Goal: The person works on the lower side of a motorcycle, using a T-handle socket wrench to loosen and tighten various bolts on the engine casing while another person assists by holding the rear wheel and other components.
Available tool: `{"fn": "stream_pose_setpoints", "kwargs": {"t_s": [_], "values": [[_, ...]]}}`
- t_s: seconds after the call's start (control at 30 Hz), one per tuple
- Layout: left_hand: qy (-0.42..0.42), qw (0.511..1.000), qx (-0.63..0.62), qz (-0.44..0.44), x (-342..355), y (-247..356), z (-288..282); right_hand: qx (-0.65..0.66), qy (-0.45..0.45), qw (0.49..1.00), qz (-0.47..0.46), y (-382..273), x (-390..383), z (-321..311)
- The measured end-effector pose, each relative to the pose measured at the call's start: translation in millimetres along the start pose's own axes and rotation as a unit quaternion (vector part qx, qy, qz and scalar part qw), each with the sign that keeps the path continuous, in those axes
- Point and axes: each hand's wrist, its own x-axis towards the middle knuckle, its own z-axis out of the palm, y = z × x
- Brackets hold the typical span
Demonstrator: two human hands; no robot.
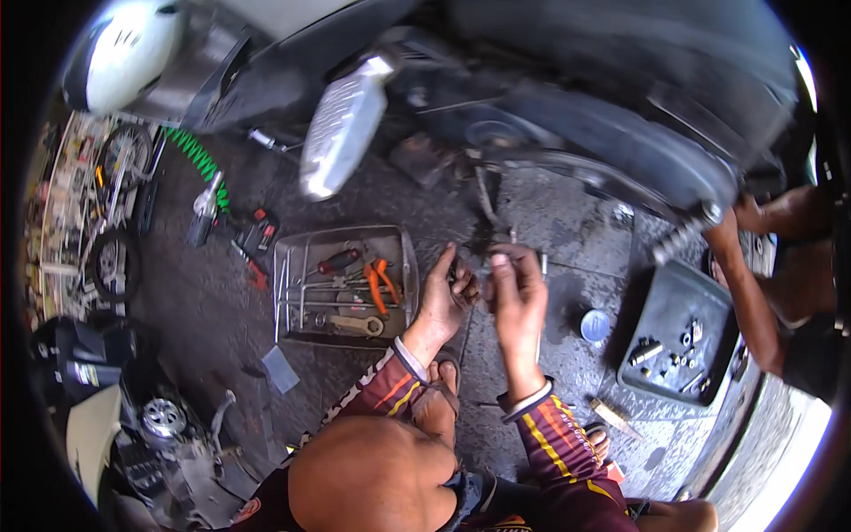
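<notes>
My left hand [443,301] is closed at the centre, its fingers curled around a small dark piece I cannot make out. Just right of it, my right hand [519,306] has thumb and fingers pressed together; what they hold is hidden or too small to name. A bent metal pedal [487,195] hangs from the dark vehicle body above my hands. Left of my left hand lies a metal tray [411,266] with orange-handled pliers [382,284], a screwdriver [339,261] and several wrenches. A blue round lid [594,326] sits right of my right hand.
A black tray [656,301] with sockets lies right. A co-worker's arms [745,275] reach the vehicle there. An air tool [206,208] with green hose and red clippers [255,270] lie left. Motorcycle parts [164,421] fill the lower left. A shiny metal guard [341,133] projects above the tray.
</notes>
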Motion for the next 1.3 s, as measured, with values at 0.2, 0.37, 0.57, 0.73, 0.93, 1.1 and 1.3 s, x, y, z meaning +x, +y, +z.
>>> {"fn": "stream_pose_setpoints", "kwargs": {"t_s": [0.2,0.37,0.57,0.73,0.93,1.1,1.3], "values": [[0.031,0.999,-0.001,0.031,-1.7,35.2,-26.1,0.007,0.031,0.996,0.08,36.3,24.0,-2.5],[0.094,0.992,-0.015,0.084,-8.1,62.9,-50.9,-0.029,0.001,0.997,0.066,38.2,35.1,15.9],[0.086,0.991,-0.053,0.082,-4.0,63.2,-67.3,-0.065,-0.077,0.995,-0.009,22.7,61.1,57.2],[0.03,0.993,-0.084,0.076,19.8,55.5,-50.9,-0.031,-0.009,0.998,-0.047,18.7,77.0,82.1],[0.011,0.986,-0.087,0.139,45.5,50.9,-35.7,0.031,0.012,0.992,-0.123,20.3,93.4,67.7],[0.064,0.986,-0.067,0.135,44.4,34.6,-55.7,0.053,0.021,0.99,-0.126,27.5,91.6,64.0],[0.05,0.993,0.003,0.104,46.7,34.0,-75.0,0.027,0.128,0.984,-0.117,29.0,93.3,43.3]]}}
